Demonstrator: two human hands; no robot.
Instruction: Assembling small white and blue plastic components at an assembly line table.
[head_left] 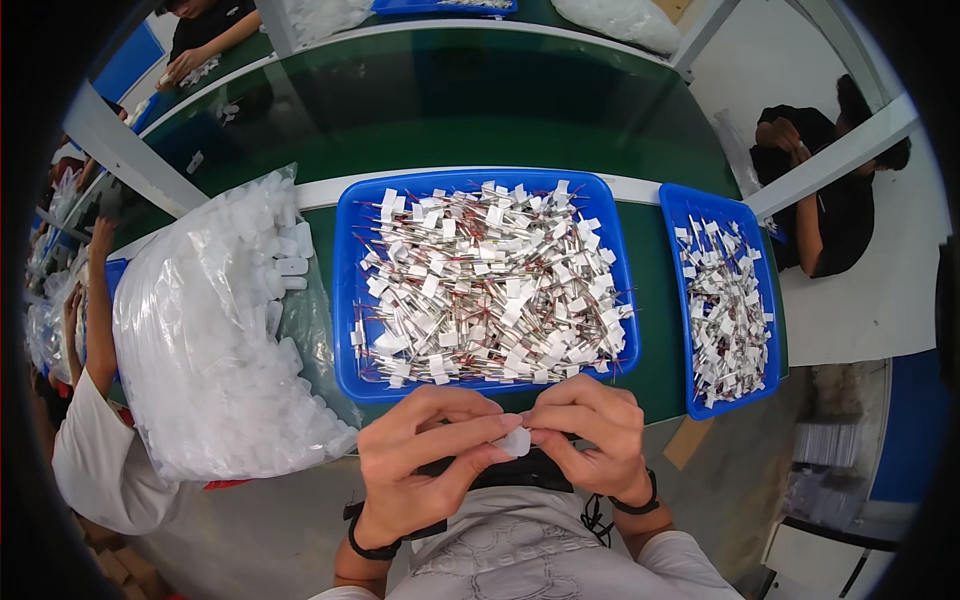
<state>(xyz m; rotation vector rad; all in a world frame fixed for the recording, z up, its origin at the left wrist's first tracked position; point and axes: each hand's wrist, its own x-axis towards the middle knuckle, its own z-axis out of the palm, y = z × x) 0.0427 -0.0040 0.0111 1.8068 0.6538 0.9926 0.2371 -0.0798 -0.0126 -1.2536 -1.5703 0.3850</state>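
Close to my body, in front of the table edge, my left hand [425, 455] pinches a small translucent white plastic piece [516, 442] between thumb and fingers. My right hand [592, 430] meets it from the other side, its thumb and forefinger closed at the piece's edge; anything else inside that pinch is hidden. Just beyond both hands, a blue tray [348, 300] holds a heap of thin parts with red and pale leads and white tabs [490, 280]. On the left lies a large clear bag [190, 350] full of similar translucent white pieces, several spilling from its opening.
A narrower blue tray [690, 395] with more tabbed parts stands at the right end of the green table [450, 100]. White frame posts [130, 150] rise around it. Co-workers sit at the far left, near left [110, 450] and far right [830, 190].
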